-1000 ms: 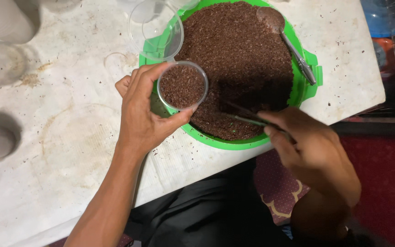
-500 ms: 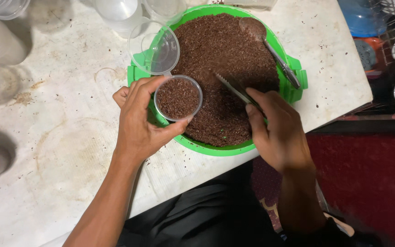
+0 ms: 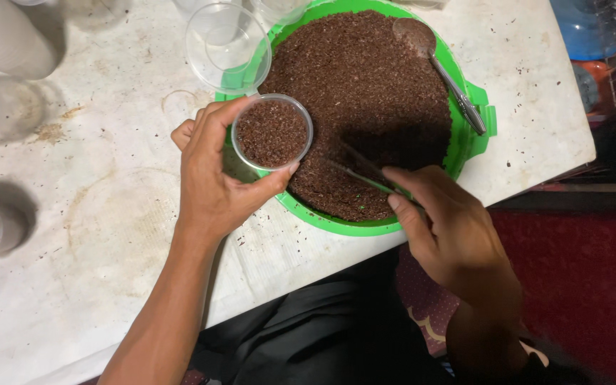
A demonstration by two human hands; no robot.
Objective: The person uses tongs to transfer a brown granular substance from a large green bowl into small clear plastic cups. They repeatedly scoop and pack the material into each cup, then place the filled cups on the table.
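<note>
My left hand (image 3: 215, 182) grips a small clear plastic cup (image 3: 272, 132) filled with brown granular soil, held over the left edge of a round green basin (image 3: 473, 135). The basin is full of the same brown soil (image 3: 365, 85). My right hand (image 3: 450, 228) holds thin metal tweezers (image 3: 361, 175), whose tips point left into the soil just right of the cup. A metal spoon (image 3: 440, 68) lies in the basin at its upper right, bowl coated with soil.
An empty clear cup (image 3: 226, 46) stands against the basin's upper left rim. More clear and white cups (image 3: 1, 43) stand at the far left of the stained white table (image 3: 94, 235). The table's edge runs along the right, with a red floor (image 3: 586, 285) below it.
The view has shifted. My right hand with the tweezers has dropped lower and closer to the basin's near side; the left hand keeps the filled cup over the rim.
</note>
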